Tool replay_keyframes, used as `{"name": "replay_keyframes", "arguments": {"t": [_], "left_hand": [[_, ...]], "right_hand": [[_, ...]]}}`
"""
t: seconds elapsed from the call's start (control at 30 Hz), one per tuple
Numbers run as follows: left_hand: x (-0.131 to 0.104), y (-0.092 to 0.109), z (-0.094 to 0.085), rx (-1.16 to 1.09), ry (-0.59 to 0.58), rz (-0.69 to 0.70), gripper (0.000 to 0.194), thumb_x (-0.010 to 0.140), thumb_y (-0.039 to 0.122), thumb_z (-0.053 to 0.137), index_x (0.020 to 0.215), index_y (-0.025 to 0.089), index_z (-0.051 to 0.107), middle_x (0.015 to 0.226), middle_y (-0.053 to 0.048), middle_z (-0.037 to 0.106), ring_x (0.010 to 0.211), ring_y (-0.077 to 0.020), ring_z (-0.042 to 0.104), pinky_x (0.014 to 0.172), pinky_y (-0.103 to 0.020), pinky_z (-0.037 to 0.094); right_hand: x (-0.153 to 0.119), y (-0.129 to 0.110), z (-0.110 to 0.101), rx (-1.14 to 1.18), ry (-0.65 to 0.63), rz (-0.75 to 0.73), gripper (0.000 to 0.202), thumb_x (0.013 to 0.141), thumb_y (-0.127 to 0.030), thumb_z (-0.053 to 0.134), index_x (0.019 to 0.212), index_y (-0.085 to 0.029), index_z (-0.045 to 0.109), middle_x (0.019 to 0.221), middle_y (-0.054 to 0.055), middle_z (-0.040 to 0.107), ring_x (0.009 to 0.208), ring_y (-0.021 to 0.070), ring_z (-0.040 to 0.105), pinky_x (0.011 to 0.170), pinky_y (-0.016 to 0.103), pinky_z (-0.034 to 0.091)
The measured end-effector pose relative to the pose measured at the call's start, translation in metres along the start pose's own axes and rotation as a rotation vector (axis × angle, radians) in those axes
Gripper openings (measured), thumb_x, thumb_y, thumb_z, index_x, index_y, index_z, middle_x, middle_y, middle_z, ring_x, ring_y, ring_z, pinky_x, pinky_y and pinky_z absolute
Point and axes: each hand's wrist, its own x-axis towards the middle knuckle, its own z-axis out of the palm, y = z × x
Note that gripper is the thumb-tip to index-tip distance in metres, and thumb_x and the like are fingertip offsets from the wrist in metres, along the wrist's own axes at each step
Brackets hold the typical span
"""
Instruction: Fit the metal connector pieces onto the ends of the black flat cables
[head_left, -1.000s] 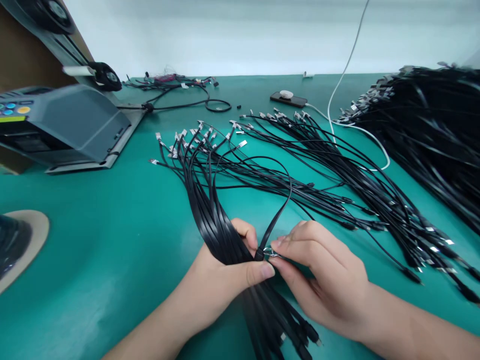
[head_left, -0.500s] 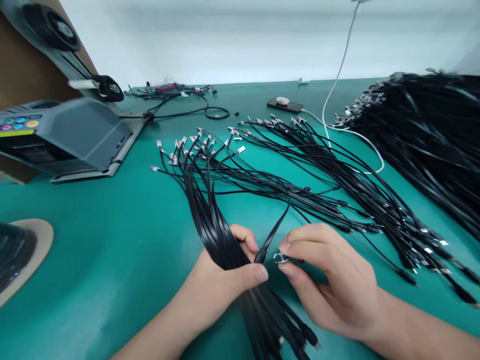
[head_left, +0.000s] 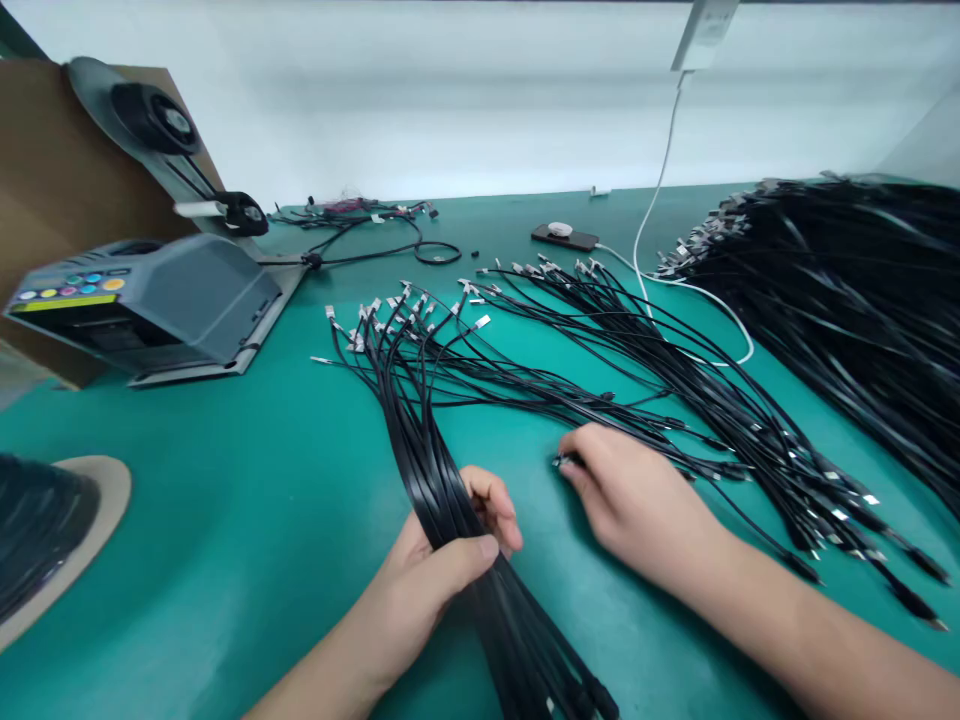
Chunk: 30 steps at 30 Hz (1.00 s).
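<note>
A thick bundle of flat black cables [head_left: 433, 480] runs through my left hand [head_left: 442, 565], with the thumb across it and the fingers curled round its right side. Silver connectors [head_left: 356, 340] show at its far end, and black plugs point toward the bottom edge. To the right, my right hand [head_left: 630, 490] is low over the mat with its thumb and fingers pinched on a small dark and metallic piece [head_left: 562, 461]. Most of that piece is hidden by the fingers.
More black cables [head_left: 675, 370] lie right of centre, beside a large pile [head_left: 847, 270] at the far right. A grey machine [head_left: 172, 310] stands at the left, above a cable reel [head_left: 97, 510]. A phone [head_left: 574, 239] and white cord [head_left: 720, 295] are at the back.
My right hand has moved away from my left, turning palm down. The single cable end that was pinched in my left hand is no longer there. The camera view has shifted slightly.
</note>
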Motion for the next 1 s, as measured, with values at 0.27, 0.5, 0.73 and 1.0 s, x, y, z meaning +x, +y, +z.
{"name": "replay_keyframes", "arguments": {"t": [0.27,0.5,0.73,1.0], "left_hand": [[0.0,-0.002,0.0,0.126,0.113,-0.003,0.024,0.084,0.033,0.074,0.103,0.024,0.063,0.091,0.0,0.063,0.083,-0.0159,0.055,0.074,-0.028,0.043],[0.006,-0.002,0.003,0.228,0.211,0.031,0.023,0.081,0.039,0.078,0.087,0.021,0.066,0.079,0.003,0.058,0.074,-0.0122,0.052,0.067,-0.023,0.041],[0.006,0.0,0.008,0.177,0.211,0.026,0.031,0.083,0.047,0.074,0.079,0.019,0.063,0.061,0.005,0.054,0.061,-0.0106,0.047,0.059,-0.023,0.037],[0.007,0.0,0.004,0.198,0.163,-0.001,0.027,0.082,0.043,0.076,0.081,0.019,0.064,0.061,0.006,0.054,0.058,-0.0092,0.049,0.056,-0.021,0.036]], "right_hand": [[-0.008,-0.023,-0.013,0.564,-0.12,0.012,0.018,0.105,-0.032,0.039,0.107,-0.024,0.055,0.095,0.0,0.063,0.084,0.0138,0.058,0.073,0.024,0.046],[-0.013,-0.031,-0.008,0.499,-0.296,-0.006,0.015,0.092,-0.03,0.066,0.083,-0.022,0.057,0.068,-0.007,0.052,0.063,0.01,0.044,0.059,0.023,0.032],[-0.007,-0.032,-0.009,0.716,-0.257,0.191,0.021,0.096,-0.035,0.055,0.08,-0.022,0.052,0.064,-0.007,0.045,0.058,0.0104,0.039,0.053,0.022,0.031],[-0.008,-0.037,-0.009,0.671,-0.372,0.024,0.011,0.094,-0.026,0.062,0.085,-0.021,0.061,0.077,-0.004,0.062,0.068,0.0102,0.051,0.065,0.021,0.037]]}}
